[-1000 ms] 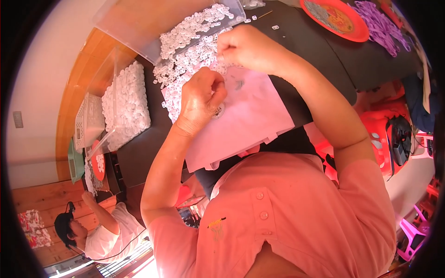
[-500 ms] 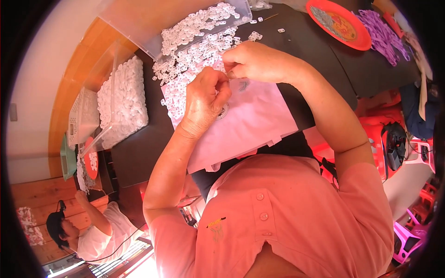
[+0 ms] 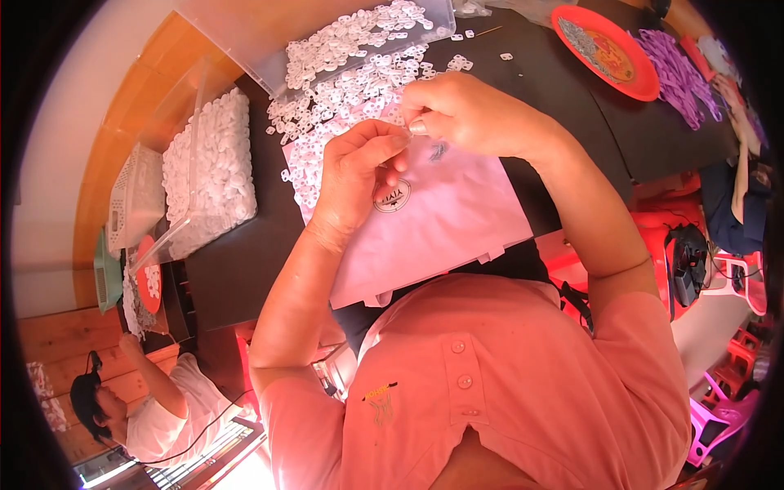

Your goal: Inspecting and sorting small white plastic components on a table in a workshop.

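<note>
My left hand (image 3: 359,167) is closed in a pinch, its thumb and forefinger pointing to the right. Facing it, my right hand (image 3: 478,114) is also pinched, and the fingertips of both nearly meet. Whatever they hold between them is too small to make out. Below my hands lies a pink cloth bag (image 3: 441,220) with a round dark print. On it, close under my right hand, is a little heap of thin grey metal pieces (image 3: 438,153). Many small white plastic pieces with holes (image 3: 314,122) cover the bag's far left part and the table beyond.
A clear bin (image 3: 269,69) lies tipped at the far side, spilling white pieces. To the left stands a clear box of white pieces (image 3: 214,163). A red plate (image 3: 645,80) holds metal pieces, beside purple straps (image 3: 674,69). A co-worker (image 3: 155,408) sits at lower left.
My right hand has shifted slightly to the right, and my left hand's fingers have extended toward it. The whole view has moved a little.
</note>
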Available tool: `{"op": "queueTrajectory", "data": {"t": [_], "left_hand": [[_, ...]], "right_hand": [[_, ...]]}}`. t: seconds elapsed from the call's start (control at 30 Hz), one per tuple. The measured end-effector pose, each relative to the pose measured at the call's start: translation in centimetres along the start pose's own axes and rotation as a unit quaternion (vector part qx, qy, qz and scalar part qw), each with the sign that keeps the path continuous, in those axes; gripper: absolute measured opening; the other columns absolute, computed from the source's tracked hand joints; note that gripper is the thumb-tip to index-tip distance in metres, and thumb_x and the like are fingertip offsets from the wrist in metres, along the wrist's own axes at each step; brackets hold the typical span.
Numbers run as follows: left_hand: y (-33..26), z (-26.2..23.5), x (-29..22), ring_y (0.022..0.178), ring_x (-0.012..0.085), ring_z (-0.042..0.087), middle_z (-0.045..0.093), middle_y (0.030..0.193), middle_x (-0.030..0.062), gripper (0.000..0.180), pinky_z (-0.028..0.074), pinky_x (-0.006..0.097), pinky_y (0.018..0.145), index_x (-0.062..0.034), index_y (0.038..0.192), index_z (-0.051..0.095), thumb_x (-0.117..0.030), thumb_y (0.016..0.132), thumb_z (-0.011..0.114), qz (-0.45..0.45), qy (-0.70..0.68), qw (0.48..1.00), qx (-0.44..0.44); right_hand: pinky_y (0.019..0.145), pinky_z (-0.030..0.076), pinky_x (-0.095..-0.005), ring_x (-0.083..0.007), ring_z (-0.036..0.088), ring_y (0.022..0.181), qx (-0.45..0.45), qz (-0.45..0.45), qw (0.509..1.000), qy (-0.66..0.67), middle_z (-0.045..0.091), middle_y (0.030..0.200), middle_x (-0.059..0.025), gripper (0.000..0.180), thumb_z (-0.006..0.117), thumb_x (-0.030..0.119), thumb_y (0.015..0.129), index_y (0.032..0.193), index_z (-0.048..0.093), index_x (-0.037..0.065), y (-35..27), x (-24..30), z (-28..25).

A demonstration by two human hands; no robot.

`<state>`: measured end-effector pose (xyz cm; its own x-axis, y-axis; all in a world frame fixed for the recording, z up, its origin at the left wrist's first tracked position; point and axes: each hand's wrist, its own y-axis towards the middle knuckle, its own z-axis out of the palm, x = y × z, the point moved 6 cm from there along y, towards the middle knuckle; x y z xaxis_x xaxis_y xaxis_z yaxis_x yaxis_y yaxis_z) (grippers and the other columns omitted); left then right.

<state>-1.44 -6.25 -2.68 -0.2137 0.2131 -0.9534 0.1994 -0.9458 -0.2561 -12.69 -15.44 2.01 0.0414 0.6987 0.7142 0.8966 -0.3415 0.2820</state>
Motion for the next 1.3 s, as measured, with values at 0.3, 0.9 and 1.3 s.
{"op": "queueTrajectory", "data": {"t": [0.3, 0.9, 1.3], "left_hand": [[-0.6, -0.1, -0.7, 0.057, 0.0039, 0.048, 0.06, 0.075, 0.0016, 0.009, 0.035, 0.018, 0.048, 0.0017, 0.093, 0.062, -0.004, 0.087, 0.065, 0.233, 0.151, 0.96, -0.029], [-0.2, 0.8, 0.3, 0.064, 0.0174, 0.058, 0.058, 0.072, 0.0049, 0.008, 0.048, 0.03, 0.06, -0.0013, 0.086, 0.061, -0.003, 0.079, 0.066, 0.284, 0.341, 0.896, -0.035], [-0.9, 5.0, -0.3, 0.074, 0.0321, 0.059, 0.055, 0.079, 0.0124, 0.012, 0.05, 0.041, 0.064, -0.0023, 0.082, 0.057, 0.002, 0.073, 0.065, 0.426, 0.614, 0.664, 0.026]], "right_hand": [[0.052, 0.042, -0.0252, -0.0101, 0.05, 0.057, 0.067, 0.15, 0.968, 0.188, 0.053, 0.066, -0.0011, 0.012, 0.056, 0.013, 0.088, 0.084, 0.057, 0.001, 0.0, -1.8, 1.1], [0.071, 0.047, -0.0448, -0.0348, 0.063, 0.084, 0.027, 0.056, 0.986, -0.156, 0.065, 0.086, -0.0188, 0.014, 0.055, 0.007, 0.078, 0.088, 0.063, 0.0, 0.2, -2.3, 0.9], [0.065, 0.045, -0.0423, -0.0313, 0.06, 0.072, -0.079, 0.015, 0.981, -0.179, 0.062, 0.074, -0.0117, 0.005, 0.057, 0.008, 0.081, 0.083, 0.059, 0.005, 0.1, -1.0, -0.7]]}}
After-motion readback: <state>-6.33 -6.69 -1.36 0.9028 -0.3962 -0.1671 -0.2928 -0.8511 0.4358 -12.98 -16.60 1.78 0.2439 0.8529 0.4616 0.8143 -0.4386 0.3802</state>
